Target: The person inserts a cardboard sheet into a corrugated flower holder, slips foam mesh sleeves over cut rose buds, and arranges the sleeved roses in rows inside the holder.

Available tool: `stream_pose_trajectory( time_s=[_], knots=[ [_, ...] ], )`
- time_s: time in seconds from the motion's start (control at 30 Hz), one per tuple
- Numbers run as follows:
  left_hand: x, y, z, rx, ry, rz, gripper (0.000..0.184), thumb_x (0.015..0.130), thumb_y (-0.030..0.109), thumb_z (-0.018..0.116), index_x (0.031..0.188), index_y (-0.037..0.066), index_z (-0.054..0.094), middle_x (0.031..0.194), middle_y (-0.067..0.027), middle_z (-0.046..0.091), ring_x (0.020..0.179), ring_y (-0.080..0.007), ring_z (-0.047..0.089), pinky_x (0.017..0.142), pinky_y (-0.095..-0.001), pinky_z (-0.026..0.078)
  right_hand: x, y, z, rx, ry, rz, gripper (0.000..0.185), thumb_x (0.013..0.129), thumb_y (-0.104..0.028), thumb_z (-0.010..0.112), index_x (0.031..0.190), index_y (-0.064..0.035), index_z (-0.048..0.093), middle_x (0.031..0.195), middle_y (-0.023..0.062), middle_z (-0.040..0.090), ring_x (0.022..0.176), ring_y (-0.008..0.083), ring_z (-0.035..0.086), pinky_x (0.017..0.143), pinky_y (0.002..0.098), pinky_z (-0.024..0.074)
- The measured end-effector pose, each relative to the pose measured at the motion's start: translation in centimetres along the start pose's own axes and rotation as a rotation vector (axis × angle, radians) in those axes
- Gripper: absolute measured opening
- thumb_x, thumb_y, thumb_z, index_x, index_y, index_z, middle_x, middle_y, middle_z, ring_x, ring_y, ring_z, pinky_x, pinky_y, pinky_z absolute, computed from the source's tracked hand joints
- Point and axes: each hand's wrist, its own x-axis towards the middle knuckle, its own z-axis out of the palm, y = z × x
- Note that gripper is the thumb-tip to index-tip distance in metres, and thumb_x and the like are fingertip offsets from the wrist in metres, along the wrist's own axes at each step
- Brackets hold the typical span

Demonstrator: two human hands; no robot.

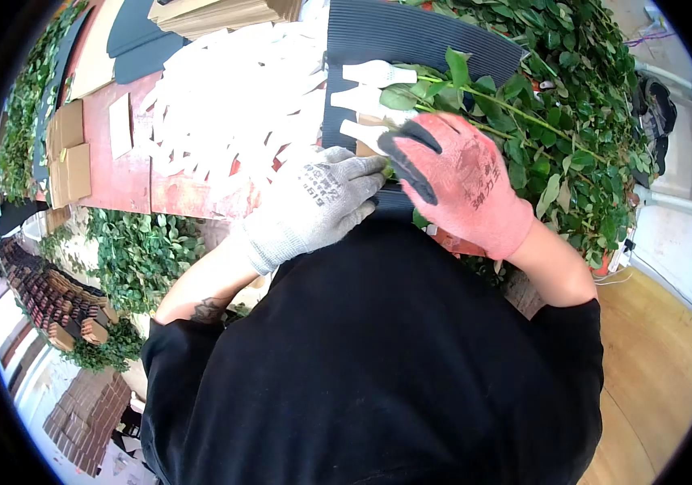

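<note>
My left hand (318, 194), in a grey-white knit glove, reaches over the near edge of a black corrugated sheet (427, 32), its fingers bent together. My right hand (467, 182), in a pink glove with dark-coated fingers, curls down just right of it. A bit of green shows between the fingertips; what they grip is hidden. Beyond them, several leafy flower stems (524, 111) lie on the sheet, their heads covered by white sleeves (378, 73). The lowest white sleeve (360, 133) reaches to my right fingertips.
Loose white sleeves (233, 105) are heaped left of the sheet on a red table (103, 186). Stacked brown cardboard (225, 16) stands behind them. Dense leafy stems (572, 48) fill the right side. Cardboard pieces (69, 153) lie at the left edge, with more foliage (144, 259) below.
</note>
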Motion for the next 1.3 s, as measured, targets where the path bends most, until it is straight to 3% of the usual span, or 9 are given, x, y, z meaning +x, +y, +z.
stream_pose_trajectory(
  time_s=[0.07,0.23,0.3,0.4,0.77,0.93,1.0,1.23,1.3],
  knots=[
    [-0.2,0.7,-0.4,0.136,-0.132,-0.052,0.036,0.078,0.021,0.065,0.110,0.005,0.063,0.115,-0.0112,0.061,0.100,-0.0287,0.058,0.089,-0.0389,0.045,1.1,-1.2,1.4,0.009,0.030,0.028,0.040,0.079,-0.027,0.063,0.115,-0.0126,0.053,0.118,0.0140,0.052,0.106,0.0300,0.055,0.087,0.0374,0.0469],
    [-0.8,0.6,0.7,0.069,0.000,-0.082,0.035,0.080,0.021,0.064,0.111,0.005,0.062,0.113,-0.0110,0.061,0.096,-0.0281,0.059,0.085,-0.0390,0.046,0.6,0.1,2.2,-0.134,-0.145,0.188,0.038,0.080,-0.027,0.062,0.114,-0.0122,0.053,0.113,0.0124,0.056,0.098,0.0256,0.060,0.084,0.0350,0.0481],
    [-1.2,0.7,1.1,0.032,0.054,-0.089,0.036,0.080,0.021,0.063,0.112,0.005,0.062,0.113,-0.0108,0.061,0.095,-0.0280,0.059,0.084,-0.0391,0.047,-0.1,0.3,2.0,-0.209,-0.042,0.084,0.037,0.077,-0.024,0.062,0.112,-0.0124,0.055,0.106,0.0107,0.059,0.088,0.0239,0.062,0.076,0.0344,0.0497],
    [-1.1,0.6,1.1,0.038,0.041,-0.086,0.037,0.079,0.020,0.063,0.114,0.005,0.061,0.115,-0.0108,0.061,0.096,-0.0278,0.058,0.084,-0.0389,0.047,0.0,0.5,2.5,-0.235,-0.229,0.135,0.045,0.071,-0.022,0.066,0.114,-0.0137,0.057,0.099,0.0096,0.061,0.074,0.0247,0.063,0.064,0.0367,0.0494],
    [-1.1,-0.4,0.1,-0.128,0.028,-0.060,0.035,0.080,0.019,0.063,0.112,0.005,0.061,0.111,-0.0124,0.062,0.094,-0.0282,0.060,0.086,-0.0386,0.045,-1.1,2.1,4.1,-0.083,-0.150,0.105,0.045,0.072,-0.020,0.066,0.116,-0.0139,0.057,0.102,0.0074,0.060,0.086,0.0246,0.060,0.069,0.0377,0.0482],
    [1.4,-2.7,-0.8,0.026,0.290,-0.162,0.027,0.081,0.017,0.064,0.107,0.008,0.063,0.098,-0.0105,0.064,0.089,-0.0299,0.061,0.077,-0.0368,0.049,-2.2,2.8,5.0,-0.123,-0.046,0.046,0.043,0.075,-0.017,0.067,0.116,-0.0127,0.057,0.109,0.0105,0.062,0.092,0.0289,0.060,0.078,0.0384,0.0483],
    [1.5,-4.2,0.1,0.100,0.032,-0.215,0.021,0.081,0.015,0.065,0.101,0.008,0.064,0.088,-0.0104,0.063,0.083,-0.0287,0.062,0.073,-0.0358,0.049,-2.3,2.9,5.5,-0.102,-0.062,0.077,0.044,0.074,-0.017,0.066,0.117,-0.0123,0.056,0.109,0.0099,0.061,0.092,0.0278,0.060,0.079,0.0378,0.0480],
    [1.2,-3.6,-2.5,-0.040,-0.062,-0.322,0.014,0.082,0.010,0.061,0.094,0.004,0.065,0.081,-0.0105,0.063,0.077,-0.0245,0.064,0.071,-0.0343,0.049,-2.1,3.1,5.5,-0.022,-0.033,0.133,0.043,0.073,-0.016,0.063,0.115,-0.0085,0.055,0.103,0.0122,0.063,0.088,0.0270,0.062,0.076,0.0387,0.0489],
    [-0.9,-6.0,-3.3,0.084,0.075,-0.431,0.015,0.082,0.011,0.060,0.093,0.003,0.065,0.082,-0.0135,0.063,0.080,-0.0291,0.063,0.073,-0.0387,0.049,-2.0,2.7,5.0,-0.021,0.005,0.130,0.041,0.073,-0.015,0.063,0.113,-0.0090,0.056,0.103,0.0127,0.063,0.087,0.0271,0.062,0.075,0.0392,0.0493]
  ],
)
